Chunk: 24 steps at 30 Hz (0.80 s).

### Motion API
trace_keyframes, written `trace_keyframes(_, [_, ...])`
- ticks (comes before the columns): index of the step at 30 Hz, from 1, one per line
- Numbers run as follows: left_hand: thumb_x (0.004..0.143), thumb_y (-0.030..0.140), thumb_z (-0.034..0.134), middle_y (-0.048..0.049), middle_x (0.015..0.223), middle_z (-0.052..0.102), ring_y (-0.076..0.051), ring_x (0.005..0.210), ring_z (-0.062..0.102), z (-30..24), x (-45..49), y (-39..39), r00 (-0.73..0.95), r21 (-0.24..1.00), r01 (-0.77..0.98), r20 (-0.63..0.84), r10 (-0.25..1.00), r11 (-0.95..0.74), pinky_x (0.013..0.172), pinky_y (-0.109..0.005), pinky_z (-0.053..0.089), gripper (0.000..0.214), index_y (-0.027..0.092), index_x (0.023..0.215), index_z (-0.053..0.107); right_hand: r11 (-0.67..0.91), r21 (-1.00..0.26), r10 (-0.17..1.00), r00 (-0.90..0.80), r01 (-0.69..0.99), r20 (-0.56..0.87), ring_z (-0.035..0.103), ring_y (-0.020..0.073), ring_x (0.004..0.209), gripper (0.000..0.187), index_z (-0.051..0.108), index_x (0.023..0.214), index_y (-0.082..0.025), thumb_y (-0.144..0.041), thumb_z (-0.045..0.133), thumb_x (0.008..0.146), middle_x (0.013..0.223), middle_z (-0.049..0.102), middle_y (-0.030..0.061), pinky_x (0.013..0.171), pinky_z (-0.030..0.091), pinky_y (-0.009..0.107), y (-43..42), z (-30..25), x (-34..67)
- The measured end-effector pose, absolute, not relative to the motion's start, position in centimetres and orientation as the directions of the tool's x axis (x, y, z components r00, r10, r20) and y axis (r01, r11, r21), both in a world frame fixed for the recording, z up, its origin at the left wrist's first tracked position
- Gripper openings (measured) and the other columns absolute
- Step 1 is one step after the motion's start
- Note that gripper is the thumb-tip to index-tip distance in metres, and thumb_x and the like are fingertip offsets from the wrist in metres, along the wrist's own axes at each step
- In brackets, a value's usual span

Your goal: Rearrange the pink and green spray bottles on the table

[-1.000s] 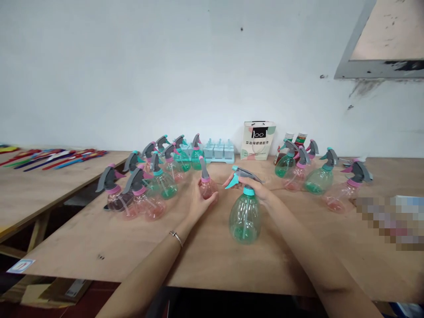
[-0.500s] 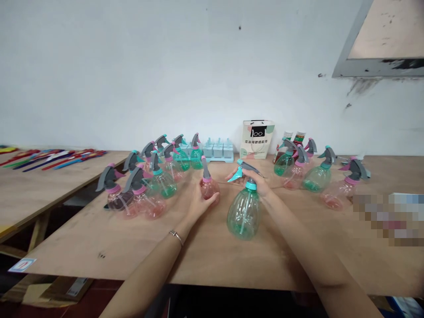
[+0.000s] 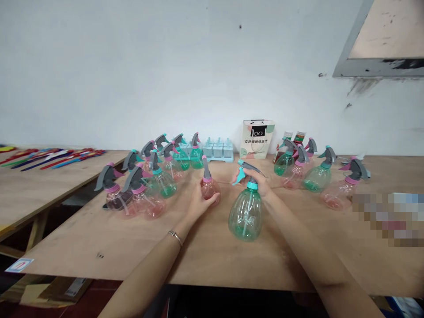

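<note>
My left hand [image 3: 200,197] is wrapped round the body of a pink spray bottle [image 3: 212,189], which stands upright with its grey nozzle head above a pink collar. To its right, a larger-looking green spray bottle [image 3: 245,216] is nearer to me, with a turquoise collar and a little green-tinted colour at its base. My right hand [image 3: 260,182] grips that one by its grey and turquoise head, fingers at the turquoise trigger [image 3: 239,176]. Part of the right fingers is hidden behind the head.
Several pink and green spray bottles [image 3: 162,182] stand in a group at left, and several more [image 3: 317,177] at right. Against the wall are a pale blue mould tray [image 3: 218,152], a paper bag [image 3: 255,140] and red-labelled bottles [image 3: 300,138]. Another table [image 3: 20,190] bears colourful strips.
The turquoise trigger of the green spray bottle has swung in towards its neck under my right fingers. That bottle has shifted slightly right. My left hand keeps its hold.
</note>
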<state>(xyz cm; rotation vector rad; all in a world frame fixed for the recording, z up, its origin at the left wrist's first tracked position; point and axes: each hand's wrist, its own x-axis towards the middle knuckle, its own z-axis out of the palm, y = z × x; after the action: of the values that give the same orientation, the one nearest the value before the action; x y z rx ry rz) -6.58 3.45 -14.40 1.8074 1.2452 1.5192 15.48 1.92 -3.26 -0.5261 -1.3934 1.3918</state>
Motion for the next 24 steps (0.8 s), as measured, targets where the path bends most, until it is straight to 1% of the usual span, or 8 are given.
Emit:
trace_keyframes(3, [0.074, 0.04, 0.078, -0.0147, 0.137, 0.055, -0.031, 0.128, 0.057, -14.5, -6.6, 3.5, 0.0, 0.808, 0.332, 0.515, 0.857, -0.486, 0.111, -0.051, 0.044, 0.079, 0.022, 0.139, 0.035, 0.294, -0.94, 0.866, -0.368, -0.175, 0.34, 0.063, 0.0161, 0.059, 0.034, 0.065, 0.068, -0.02, -0.053, 0.066, 0.079, 0.058, 0.067, 0.0011, 0.063, 0.048, 0.029, 1.8, -3.8, 15.5])
trace_keyframes(6, [0.075, 0.04, 0.077, -0.0143, 0.137, 0.055, -0.031, 0.128, 0.057, -14.5, -6.6, 3.5, 0.014, 0.808, 0.328, 0.514, 0.858, -0.49, 0.111, -0.051, 0.044, 0.079, 0.022, 0.139, 0.035, 0.356, -0.933, 0.863, -0.367, -0.05, 0.348, 0.068, 0.0175, 0.074, 0.033, 0.07, 0.075, -0.021, -0.053, 0.064, 0.082, 0.073, 0.073, 0.0029, 0.073, 0.051, 0.03, 2.0, -4.5, 15.3])
trace_keyframes(8, [0.075, 0.04, 0.077, -0.0135, 0.136, 0.056, -0.031, 0.129, 0.056, -14.5, -6.7, 3.5, 0.011, 0.798, 0.344, 0.523, 0.852, -0.495, 0.111, -0.051, 0.043, 0.078, 0.023, 0.139, 0.036, 0.372, -0.927, 0.888, -0.272, -0.047, 0.37, 0.071, 0.0201, 0.087, 0.034, 0.072, 0.082, -0.021, -0.055, 0.067, 0.079, 0.084, 0.076, 0.0043, 0.083, 0.052, 0.033, 2.5, -4.9, 15.4])
trace_keyframes(10, [0.074, 0.04, 0.078, -0.013, 0.135, 0.056, -0.031, 0.129, 0.056, -14.5, -6.7, 3.5, 0.008, 0.782, 0.367, 0.539, 0.842, -0.504, 0.113, -0.051, 0.042, 0.078, 0.023, 0.139, 0.038, 0.382, -0.924, 0.916, -0.131, -0.005, 0.38, 0.071, 0.0222, 0.09, 0.037, 0.072, 0.087, -0.022, -0.056, 0.072, 0.075, 0.087, 0.077, 0.005, 0.084, 0.054, 0.036, 3.5, -5.4, 15.8])
trace_keyframes(13, [0.073, 0.04, 0.079, -0.0137, 0.135, 0.056, -0.032, 0.13, 0.055, -14.7, -6.8, 3.7, 0.011, 0.775, 0.381, 0.541, 0.841, -0.503, 0.114, -0.052, 0.04, 0.079, 0.022, 0.139, 0.039, 0.382, -0.91, 0.911, 0.1, 0.163, 0.401, 0.071, 0.0239, 0.08, 0.038, 0.073, 0.083, -0.02, -0.057, 0.074, 0.072, 0.075, 0.073, 0.0037, 0.073, 0.056, 0.037, 4.9, -5.8, 17.1])
trace_keyframes(15, [0.074, 0.04, 0.079, -0.0141, 0.135, 0.057, -0.032, 0.131, 0.055, -14.8, -6.9, 3.8, 0.02, 0.784, 0.369, 0.53, 0.848, -0.499, 0.115, -0.052, 0.039, 0.081, 0.022, 0.141, 0.037, 0.371, -0.902, 0.882, 0.221, 0.221, 0.417, 0.07, 0.0246, 0.074, 0.039, 0.072, 0.079, -0.018, -0.057, 0.074, 0.071, 0.068, 0.07, 0.0029, 0.067, 0.056, 0.036, 5.5, -6.0, 18.0])
trace_keyframes(19, [0.075, 0.041, 0.078, -0.0141, 0.135, 0.057, -0.032, 0.132, 0.054, -14.7, -6.9, 3.7, 0.048, 0.797, 0.349, 0.511, 0.858, -0.493, 0.115, -0.052, 0.04, 0.081, 0.023, 0.142, 0.036, 0.398, -0.886, 0.848, 0.274, 0.237, 0.454, 0.071, 0.0249, 0.074, 0.04, 0.072, 0.084, -0.016, -0.054, 0.075, 0.07, 0.072, 0.071, 0.0038, 0.067, 0.054, 0.035, 5.2, -6.2, 19.7])
trace_keyframes(24, [0.075, 0.042, 0.077, -0.0139, 0.139, 0.055, -0.031, 0.133, 0.054, -14.6, -6.8, 3.6, 0.03, 0.8, 0.358, 0.506, 0.862, -0.482, 0.114, -0.05, 0.041, 0.08, 0.022, 0.141, 0.036, 0.416, -0.805, 0.738, 0.36, 0.422, 0.571, 0.064, 0.0193, 0.067, 0.036, 0.069, 0.087, -0.017, -0.05, 0.071, 0.072, 0.07, 0.067, 0.0013, 0.068, 0.051, 0.034, 3.0, -7.3, 23.3])
